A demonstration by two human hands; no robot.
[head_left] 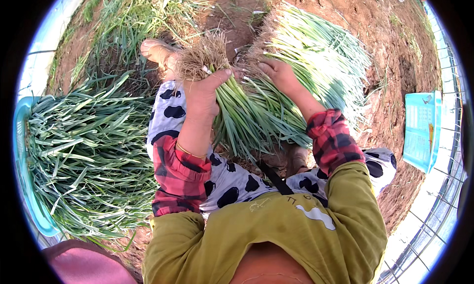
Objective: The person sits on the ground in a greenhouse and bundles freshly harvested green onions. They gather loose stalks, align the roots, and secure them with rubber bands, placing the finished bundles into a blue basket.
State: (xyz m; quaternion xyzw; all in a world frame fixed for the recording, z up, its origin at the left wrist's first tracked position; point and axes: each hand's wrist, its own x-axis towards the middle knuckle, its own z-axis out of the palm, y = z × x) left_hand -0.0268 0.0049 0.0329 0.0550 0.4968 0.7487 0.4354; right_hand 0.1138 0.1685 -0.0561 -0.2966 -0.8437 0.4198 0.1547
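Note:
My left hand (pixel 203 93) grips a thick bundle of green-stalked plants (pixel 237 98), like garlic chives or young scallions, just below their brown, matted roots. The leaves of the bundle hang down between my knees. To its right, my right hand (pixel 277 74) is at the root end of more of these stalks, its fingertips bent in among them; whether it pinches any cannot be made out. Beyond it spreads a wide pile of the same stalks (pixel 318 50), laid with roots to the left and leaf tips to the right.
At the left, a light blue plastic basket (pixel 22 110) is heaped with dark green leaves. Loose leaves and straw (pixel 137 21) lie on the soil at the upper left. A blue plastic crate (pixel 422 132) stands at the far right. Something pink (pixel 85 263) is at the lower left.

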